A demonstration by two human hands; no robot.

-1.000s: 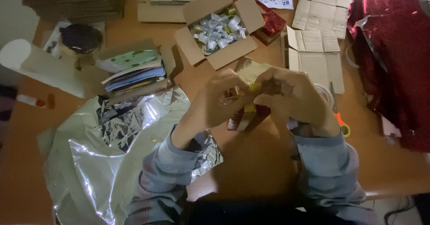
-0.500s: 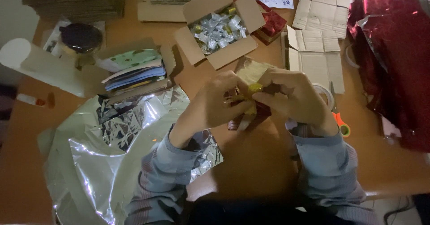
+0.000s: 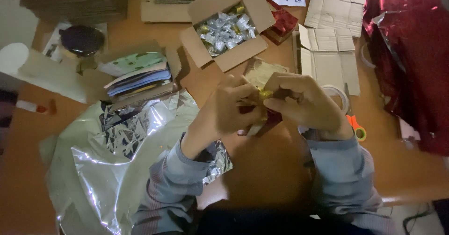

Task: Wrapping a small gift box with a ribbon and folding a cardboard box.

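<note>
My left hand (image 3: 224, 111) and my right hand (image 3: 301, 101) meet over the middle of the wooden table (image 3: 266, 169). Together they pinch a small gold-wrapped piece (image 3: 265, 94) above a dark red foil packet (image 3: 271, 118), which shows only partly under my fingers. A small flat cardboard piece (image 3: 266, 71) lies just beyond my hands. Behind it stands an open cardboard box (image 3: 224, 57) filled with several silver- and gold-wrapped small items (image 3: 227, 29).
A large crinkled silver foil sheet (image 3: 117, 155) covers the table's left. Stacked coloured sheets (image 3: 138, 76) and a dark round lid (image 3: 82, 39) lie at the back left. Flattened cardboard blanks (image 3: 329, 57), a tape roll (image 3: 339, 97), orange-handled scissors (image 3: 355, 127) and red foil (image 3: 411, 62) are on the right.
My hands have stayed over the same spot; the fingers have shifted slightly around the gold-wrapped piece and the red packet. Nothing else on the table has moved.
</note>
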